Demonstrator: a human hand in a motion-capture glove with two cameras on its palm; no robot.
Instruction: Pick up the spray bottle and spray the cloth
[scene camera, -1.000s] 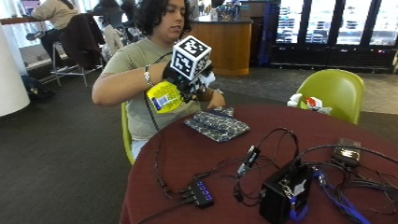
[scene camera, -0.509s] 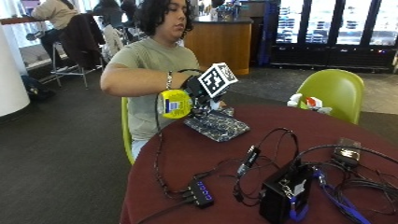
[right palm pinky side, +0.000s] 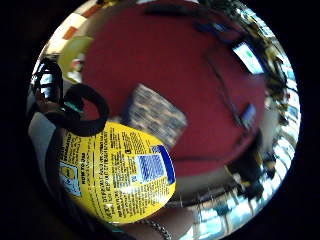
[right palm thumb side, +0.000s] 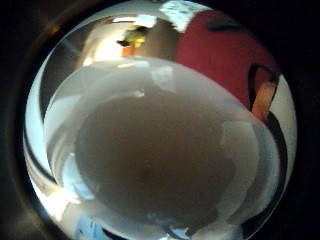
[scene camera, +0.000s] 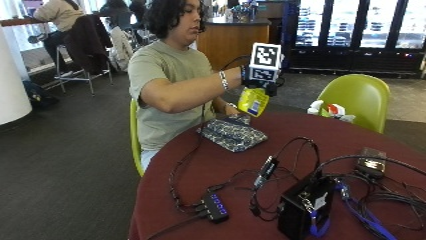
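Sitting at the round red table (scene camera: 373, 150). Lying flat near its edge closest to the person: the patterned cloth (scene camera: 232, 134), ready for spraying. Hanging in the air above it: the yellow spray bottle (scene camera: 253, 100), being gripped by the gloved right hand (scene camera: 256, 82), presumably for aiming downward.

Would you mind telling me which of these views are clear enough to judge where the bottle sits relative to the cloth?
Outside view: evenly lit, right hand holding the yellow spray bottle above the patterned cloth. Little finger side palm view: strongly curved, bottle label fairly legible, cloth on the red table beyond it. Thumb side palm view: almost filled by a blurred pale shape close to the lens, useless here.
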